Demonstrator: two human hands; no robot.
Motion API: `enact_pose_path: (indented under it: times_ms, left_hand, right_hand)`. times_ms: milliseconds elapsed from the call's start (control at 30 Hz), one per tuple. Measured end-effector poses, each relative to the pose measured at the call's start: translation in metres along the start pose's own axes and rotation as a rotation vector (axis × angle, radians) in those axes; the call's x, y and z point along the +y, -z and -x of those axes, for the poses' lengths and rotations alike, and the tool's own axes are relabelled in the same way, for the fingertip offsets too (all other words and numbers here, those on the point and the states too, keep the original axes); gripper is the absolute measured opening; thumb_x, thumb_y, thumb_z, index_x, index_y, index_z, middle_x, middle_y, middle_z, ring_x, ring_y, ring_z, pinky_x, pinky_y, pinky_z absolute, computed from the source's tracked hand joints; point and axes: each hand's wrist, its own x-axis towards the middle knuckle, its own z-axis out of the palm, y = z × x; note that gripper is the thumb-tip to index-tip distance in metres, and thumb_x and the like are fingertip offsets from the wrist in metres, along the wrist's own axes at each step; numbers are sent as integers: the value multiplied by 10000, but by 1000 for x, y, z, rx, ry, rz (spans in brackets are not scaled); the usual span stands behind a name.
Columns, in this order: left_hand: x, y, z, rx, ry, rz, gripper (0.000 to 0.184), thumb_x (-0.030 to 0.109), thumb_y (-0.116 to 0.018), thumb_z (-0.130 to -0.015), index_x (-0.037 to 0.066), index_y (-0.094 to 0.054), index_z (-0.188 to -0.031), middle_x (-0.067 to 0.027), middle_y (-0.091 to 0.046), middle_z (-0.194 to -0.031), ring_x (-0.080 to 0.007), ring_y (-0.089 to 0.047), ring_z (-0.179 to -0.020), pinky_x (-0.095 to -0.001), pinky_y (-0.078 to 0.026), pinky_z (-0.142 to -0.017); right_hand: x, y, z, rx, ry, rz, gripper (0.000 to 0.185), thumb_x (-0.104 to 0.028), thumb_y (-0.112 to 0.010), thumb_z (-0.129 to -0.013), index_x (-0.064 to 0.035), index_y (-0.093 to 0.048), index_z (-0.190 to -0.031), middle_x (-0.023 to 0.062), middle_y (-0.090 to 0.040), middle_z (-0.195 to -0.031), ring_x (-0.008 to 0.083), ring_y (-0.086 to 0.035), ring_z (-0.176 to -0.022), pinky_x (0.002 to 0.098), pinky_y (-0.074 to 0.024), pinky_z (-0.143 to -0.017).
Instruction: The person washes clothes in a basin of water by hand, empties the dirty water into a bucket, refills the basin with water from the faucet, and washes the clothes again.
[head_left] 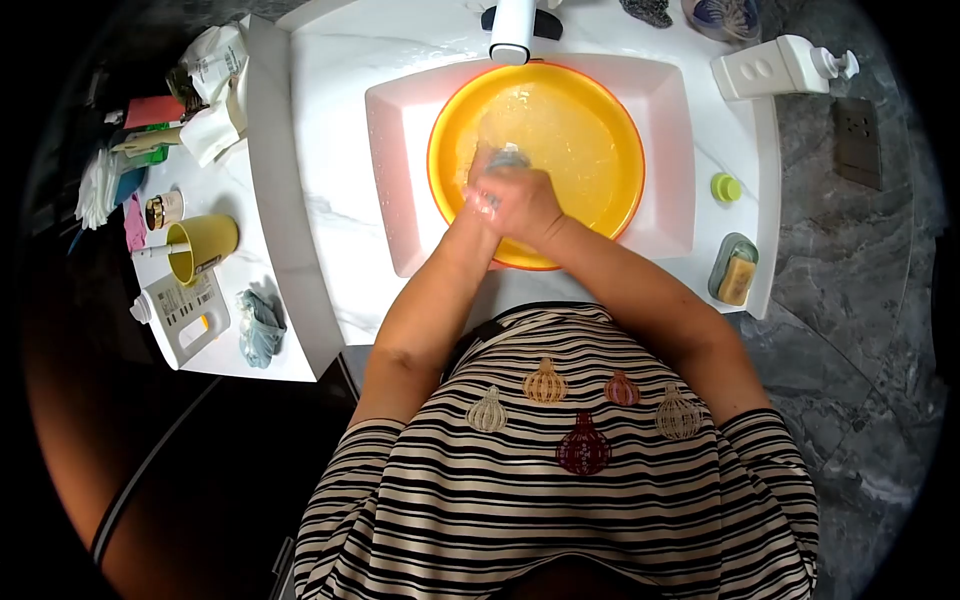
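Observation:
A yellow basin (636, 165) with an orange rim holds cloudy water and sits in the sink. Over its left part my right hand (522, 202) is closed, its fingers curled around a small grey-blue cloth-like item (510, 158), and it lies across my left wrist. My left hand (484, 160) reaches down into the basin beside that item. Water and the right hand cover most of its fingers, so its grip cannot be made out. Only bits of the grey-blue item show between the hands.
A white faucet (513, 40) overhangs the pale pink sink (672, 160). To the right are a white pump bottle (770, 68), a green cap (726, 187) and a soap dish with soap (738, 280). A yellow cup (212, 245), bottle (185, 310) and crumpled blue cloth (260, 328) occupy the left shelf.

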Motion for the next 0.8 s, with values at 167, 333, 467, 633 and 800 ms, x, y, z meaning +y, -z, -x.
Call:
enact_pose_path:
  times_ms: [167, 333, 467, 633, 800]
  left_hand:
    - [-16, -16, 7, -256, 149, 18, 391, 418, -346, -953, 103, -569, -1017, -63, -586, -863, -222, -584, -823, -369, -503, -711]
    - [-10, -25, 4, 123, -141, -87, 520, 514, -310, -952, 66, -520, -1113, -119, -605, -1057, -249, -595, -949, -380, -479, -861]
    - [21, -2, -3, 70, -42, -265, 756, 660, -199, -898, 115, -142, -1420, -144, -221, -1446, -307, -350, -1275, -452, -326, -1019]
    - [10, -1, -5, 146, -117, -316, 812, 684, -168, -886, 129, -68, -1471, -132, -143, -1511, -315, -218, -1369, -479, -221, -1080]
    - [1, 8, -14, -17, -26, -182, 805, 672, -175, -894, 88, -172, -1449, -128, -211, -1489, -313, -198, -1366, -434, -143, -1119]
  right_hand:
    - [69, 0, -13, 77, -544, 30, 202, -253, -563, -804, -62, -611, -757, 172, -620, -722, 379, -591, -675, 446, -488, -679]
    - [101, 32, 11, 43, -871, -156, 293, -306, -536, -865, -35, -632, -923, 207, -638, -912, 336, -619, -906, 393, -471, -801]
    - [136, 16, 40, 350, -748, -127, 302, -295, -558, -866, -30, -626, -997, 208, -618, -1041, 307, -586, -1023, 356, -451, -862]
    - [137, 25, 39, -588, -522, 32, 377, -206, -647, -788, -39, -574, -1117, 195, -611, -1078, 309, -578, -1038, 340, -445, -891]
    - [107, 30, 16, -143, -802, 93, 373, -227, -643, -750, -38, -586, -1066, 186, -634, -1003, 336, -603, -957, 378, -466, -845]
